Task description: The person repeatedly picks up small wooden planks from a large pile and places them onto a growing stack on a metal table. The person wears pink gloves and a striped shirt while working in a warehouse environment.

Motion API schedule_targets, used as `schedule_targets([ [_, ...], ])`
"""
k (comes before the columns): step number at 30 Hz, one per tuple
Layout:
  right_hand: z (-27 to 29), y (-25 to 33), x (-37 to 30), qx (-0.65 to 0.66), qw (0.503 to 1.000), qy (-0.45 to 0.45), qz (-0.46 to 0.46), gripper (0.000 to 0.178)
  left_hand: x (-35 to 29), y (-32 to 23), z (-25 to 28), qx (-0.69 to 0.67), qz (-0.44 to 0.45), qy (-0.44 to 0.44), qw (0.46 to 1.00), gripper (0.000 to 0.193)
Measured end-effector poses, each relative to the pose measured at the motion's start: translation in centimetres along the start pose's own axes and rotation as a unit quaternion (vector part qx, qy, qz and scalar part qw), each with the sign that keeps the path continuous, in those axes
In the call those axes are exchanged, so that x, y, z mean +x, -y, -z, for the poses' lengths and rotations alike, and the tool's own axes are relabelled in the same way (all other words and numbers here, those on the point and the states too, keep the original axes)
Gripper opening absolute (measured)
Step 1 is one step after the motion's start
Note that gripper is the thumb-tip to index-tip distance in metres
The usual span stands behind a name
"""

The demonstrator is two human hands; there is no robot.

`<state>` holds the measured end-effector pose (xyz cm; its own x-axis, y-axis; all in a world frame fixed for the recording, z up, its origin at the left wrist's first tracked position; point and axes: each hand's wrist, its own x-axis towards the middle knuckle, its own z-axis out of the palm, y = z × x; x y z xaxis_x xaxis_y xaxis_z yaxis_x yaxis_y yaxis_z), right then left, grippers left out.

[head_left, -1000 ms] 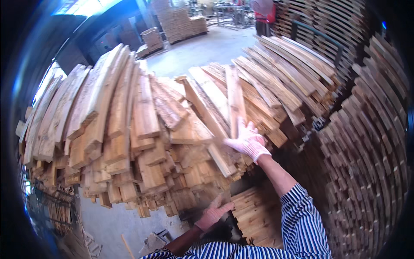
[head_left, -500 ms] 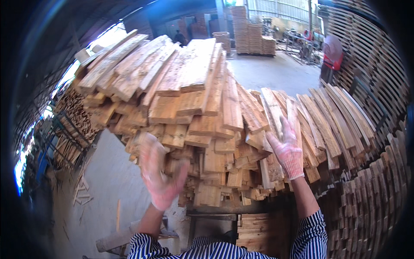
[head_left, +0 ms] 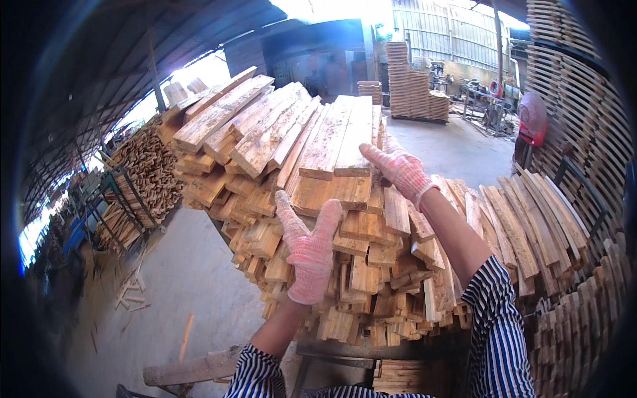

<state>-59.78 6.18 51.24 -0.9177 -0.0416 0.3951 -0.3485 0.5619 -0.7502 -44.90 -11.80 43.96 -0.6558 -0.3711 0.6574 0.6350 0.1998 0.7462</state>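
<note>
A big heap of sawn wooden boards (head_left: 265, 142) fills the middle, its cut ends facing me. Both my hands wear pinkish-white knit gloves. My left hand (head_left: 308, 249) is open at the front of the heap, thumb and fingers spread, just below the ends of the top boards. Over the right edge of a pale top board (head_left: 355, 132), my right hand (head_left: 400, 169) reaches with one digit stretched across toward the wood. Its other fingers are apart from that digit and partly hidden; whether it touches the board I cannot tell.
More boards (head_left: 507, 225) lean in a row at right, beside stacked slats (head_left: 577, 312). Tall slat stacks (head_left: 577, 99) and a person in red (head_left: 533, 123) stand behind. At left are a wood pile (head_left: 142, 166), offcuts on the floor (head_left: 133, 292) and a beam (head_left: 192, 368).
My right hand has moved up and left, from the leaning boards to the top of the heap. My left hand has come nearer the heap's front. The view has shifted.
</note>
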Motion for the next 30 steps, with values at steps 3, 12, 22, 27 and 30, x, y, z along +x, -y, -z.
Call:
schedule_targets([
  [3, 1.5, 3.6, -1.3, 0.034, 0.986, 0.155, -0.043, 0.111, -0.8, -1.3, -0.8, -0.149, 0.050, 0.042, 0.987, 0.071],
  [12, 4.9, -3.6, -1.3, 0.407, 0.856, 0.207, -0.241, 0.061, 6.9, 0.4, -1.5, 0.225, -0.349, 0.286, 0.863, 0.058],
  [22, 8.2, 0.8, -10.4, 0.248, 0.937, 0.215, -0.123, 0.111, 5.7, -6.7, -2.0, -0.079, 0.388, 0.408, 0.823, 0.059],
  [27, 10.8, 2.5, -19.2, 0.155, 0.962, 0.170, -0.147, 0.130, -0.9, -7.6, 0.4, -0.275, 0.467, 0.401, 0.739, 0.067],
  [30, 10.9, 5.0, -24.9, 0.233, 0.941, 0.190, -0.156, 0.133, -2.9, -7.2, 1.1, -0.360, 0.457, 0.385, 0.717, 0.076],
])
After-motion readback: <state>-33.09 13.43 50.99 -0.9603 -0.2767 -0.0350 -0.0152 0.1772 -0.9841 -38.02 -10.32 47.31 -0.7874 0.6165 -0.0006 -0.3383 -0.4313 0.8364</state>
